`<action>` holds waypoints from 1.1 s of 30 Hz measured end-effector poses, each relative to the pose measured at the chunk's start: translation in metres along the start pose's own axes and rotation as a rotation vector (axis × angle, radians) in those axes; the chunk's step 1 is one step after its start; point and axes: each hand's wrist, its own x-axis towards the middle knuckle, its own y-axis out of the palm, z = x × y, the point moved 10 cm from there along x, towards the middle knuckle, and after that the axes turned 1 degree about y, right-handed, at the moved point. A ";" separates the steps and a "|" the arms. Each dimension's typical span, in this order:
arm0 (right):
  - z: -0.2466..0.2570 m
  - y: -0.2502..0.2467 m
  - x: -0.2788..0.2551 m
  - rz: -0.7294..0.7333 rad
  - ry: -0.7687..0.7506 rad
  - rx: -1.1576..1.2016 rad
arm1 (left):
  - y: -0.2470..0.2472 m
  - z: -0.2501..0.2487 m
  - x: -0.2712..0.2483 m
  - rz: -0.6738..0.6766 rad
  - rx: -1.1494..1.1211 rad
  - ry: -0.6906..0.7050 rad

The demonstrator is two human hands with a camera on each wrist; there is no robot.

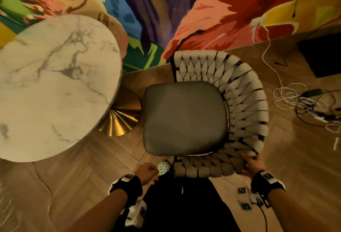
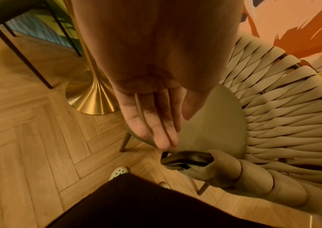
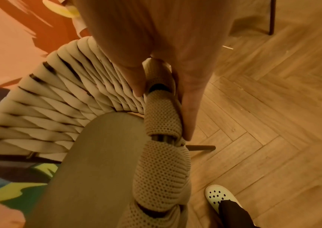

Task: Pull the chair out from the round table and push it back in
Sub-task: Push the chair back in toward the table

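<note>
desk (image 1: 46,88): round marble top on a gold trumpet base (image 1: 121,115), at the left; nothing stands on the part in view
left hand (image 2: 152,117): free, fingers straight and relaxed, hanging just above the near arm end of the chair; it holds nothing
chair (image 1: 184,117): stands on the wood floor (image 1: 64,180) just right of the desk, seat front clear of the top and facing it, so I judge it pulled out and waiting for the push back in
seat (image 1: 184,117): smooth grey pad, likely soft and a little slick; a poor place to push from
back (image 1: 245,102): thick beige woven bands wrapped on a dark metal frame; padded and grippy over a stiff core, so the rim is the place to take hold
weight: thin metal legs and an open weave suggest a light chair that should slide on the floor, though it could tip or swing if pushed from one side only
right hand (image 1: 252,163): fingers and thumb curled round the near right corner of the rim
containers: none in view
</note>
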 end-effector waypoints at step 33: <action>0.227 0.192 0.018 0.067 0.027 -0.487 | -0.158 -0.129 0.076 -0.016 0.130 0.144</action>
